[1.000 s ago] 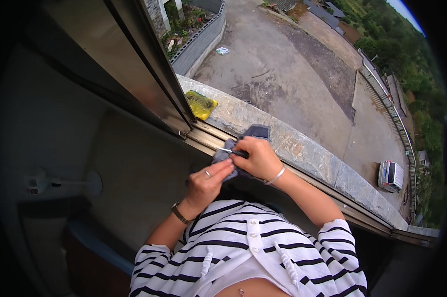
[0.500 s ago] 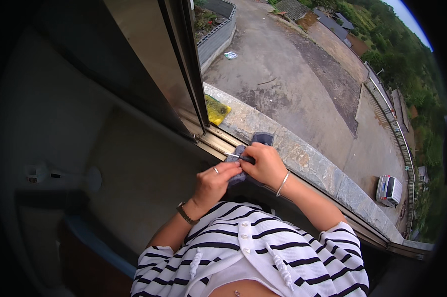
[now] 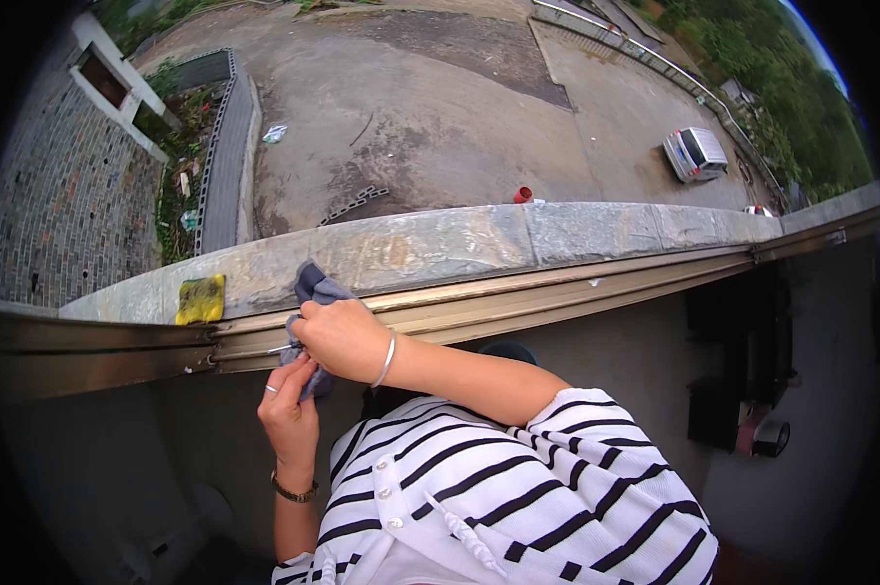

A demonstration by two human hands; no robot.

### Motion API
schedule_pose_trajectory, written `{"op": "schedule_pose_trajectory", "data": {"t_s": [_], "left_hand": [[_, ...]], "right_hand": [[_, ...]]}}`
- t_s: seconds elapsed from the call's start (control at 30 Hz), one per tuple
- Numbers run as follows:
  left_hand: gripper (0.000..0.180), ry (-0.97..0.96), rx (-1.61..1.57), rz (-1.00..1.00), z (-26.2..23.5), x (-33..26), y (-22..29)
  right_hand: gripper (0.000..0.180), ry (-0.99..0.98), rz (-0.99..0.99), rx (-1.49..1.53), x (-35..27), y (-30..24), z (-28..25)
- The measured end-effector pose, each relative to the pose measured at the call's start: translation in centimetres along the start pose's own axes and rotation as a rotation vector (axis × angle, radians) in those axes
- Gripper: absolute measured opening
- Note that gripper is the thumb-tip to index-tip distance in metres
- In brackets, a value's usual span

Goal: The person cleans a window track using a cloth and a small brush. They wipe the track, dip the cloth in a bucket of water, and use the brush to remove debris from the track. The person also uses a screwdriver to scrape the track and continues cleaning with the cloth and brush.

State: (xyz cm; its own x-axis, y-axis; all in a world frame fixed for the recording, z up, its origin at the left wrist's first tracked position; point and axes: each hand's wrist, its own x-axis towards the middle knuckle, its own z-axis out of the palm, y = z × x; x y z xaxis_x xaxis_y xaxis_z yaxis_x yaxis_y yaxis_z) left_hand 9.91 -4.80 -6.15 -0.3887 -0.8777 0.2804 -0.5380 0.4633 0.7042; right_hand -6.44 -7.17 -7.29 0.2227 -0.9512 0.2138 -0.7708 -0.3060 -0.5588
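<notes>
My right hand [image 3: 345, 336] is closed around a slim tool with a metal shaft [image 3: 281, 349] and a dark handle, apparently a screwdriver. Its shaft points left along the metal window track [image 3: 255, 343]. A grey cloth [image 3: 321, 285] is bunched under and around my right fingers, lying partly over the track and the stone sill. Just below, my left hand [image 3: 289, 405] pinches the cloth's near edge, its fingertips close to the right hand's. The tool's tip is too small to make out clearly.
A yellow and black scouring sponge [image 3: 201, 299] lies on the stone sill [image 3: 450, 239] left of the cloth. The window frame [image 3: 89, 341] stands at the left end of the track. Beyond the sill, the ground drops to a yard with a parked silver van [image 3: 695, 154].
The view has turned, so the sill now runs across the picture. Both hands stay together at the track with the cloth and the tool.
</notes>
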Motion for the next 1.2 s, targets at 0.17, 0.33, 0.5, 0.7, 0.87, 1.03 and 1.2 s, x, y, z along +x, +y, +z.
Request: {"op": "schedule_pose_trajectory", "data": {"t_s": [0.17, 0.33, 0.5, 0.7, 0.87, 1.03, 1.2], "left_hand": [[0.035, -0.164, 0.000, 0.216, 5.2, 0.4, 4.7], [0.035, -0.329, 0.035, 0.482, 11.7, 1.4, 10.4], [0.026, -0.394, 0.069, 0.837, 20.7, 2.3, 17.1], [0.014, -0.400, 0.112, 0.991, 28.7, 1.3, 23.6], [0.032, -0.406, 0.089, 0.900, 26.1, 0.8, 20.9], [0.036, -0.453, 0.169, 0.814, 19.0, 1.9, 16.3], [0.041, -0.560, 0.119, 0.640, 9.9, 3.1, 10.1]], "right_hand": [[0.015, -0.003, 0.063, -0.044, -6.8, 4.0, -5.9], [0.016, -0.045, 0.220, -0.143, -14.3, 7.9, -13.0], [0.016, -0.078, 0.422, -0.268, -21.8, 11.8, -20.2], [0.016, -0.112, 0.420, -0.239, -27.5, 16.2, -25.9], [0.023, -0.195, 0.333, -0.064, -26.0, 16.6, -25.1], [0.022, -0.234, 0.205, 0.024, -20.6, 14.2, -21.2], [0.022, -0.164, 0.076, 0.127, -14.0, 10.2, -14.4]]}}
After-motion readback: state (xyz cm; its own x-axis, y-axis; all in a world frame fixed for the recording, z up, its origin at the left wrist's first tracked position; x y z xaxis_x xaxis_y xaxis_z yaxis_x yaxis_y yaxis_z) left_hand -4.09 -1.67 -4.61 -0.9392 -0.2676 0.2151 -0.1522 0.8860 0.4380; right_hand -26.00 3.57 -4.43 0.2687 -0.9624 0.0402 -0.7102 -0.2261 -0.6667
